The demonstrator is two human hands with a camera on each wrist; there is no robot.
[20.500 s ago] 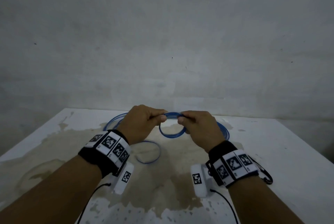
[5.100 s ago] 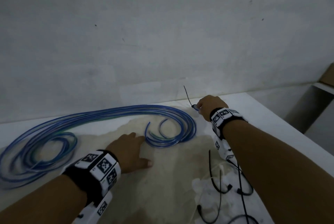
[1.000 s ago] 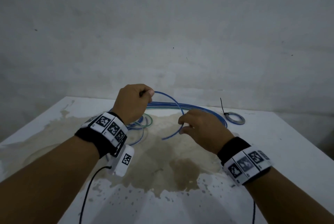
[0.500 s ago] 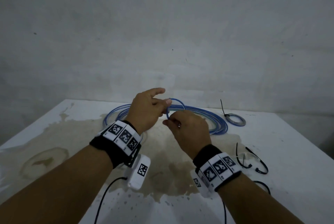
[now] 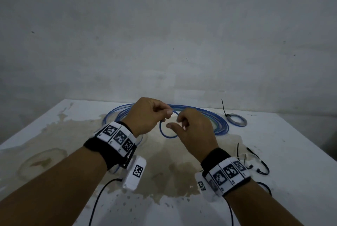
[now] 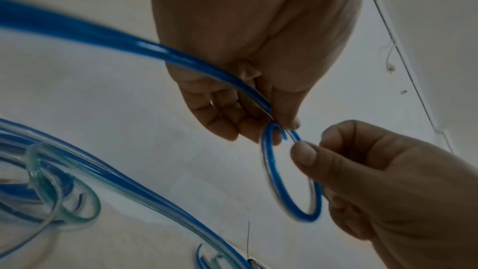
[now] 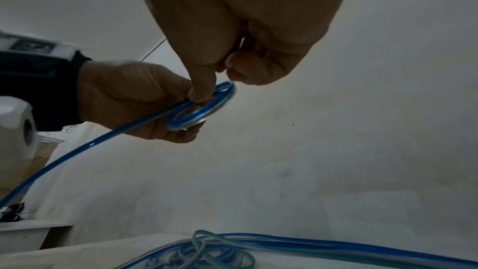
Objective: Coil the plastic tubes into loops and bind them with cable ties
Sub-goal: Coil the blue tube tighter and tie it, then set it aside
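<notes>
A thin blue plastic tube is bent into a small loop (image 5: 166, 133) held above the table between both hands. My left hand (image 5: 166, 113) pinches the tube where the loop closes, and the long tail (image 6: 103, 38) runs off to the left. My right hand (image 5: 175, 122) holds the loop's right side, thumb (image 6: 304, 155) on the front and curled fingers behind it. From the right wrist the loop (image 7: 199, 111) shows under my right thumb (image 7: 203, 89). More loose blue and clear tubes (image 5: 217, 123) lie on the table behind the hands.
A small bound coil (image 5: 237, 122) with a black cable tie sticking up lies at the back right. Loose black cable ties (image 5: 259, 163) lie right of my right wrist. The white table (image 5: 54, 134) is stained brown in the middle. A grey wall stands close behind.
A second ago the tube was an open arc between my spread hands. The hands have come together and the tube now forms a small closed loop.
</notes>
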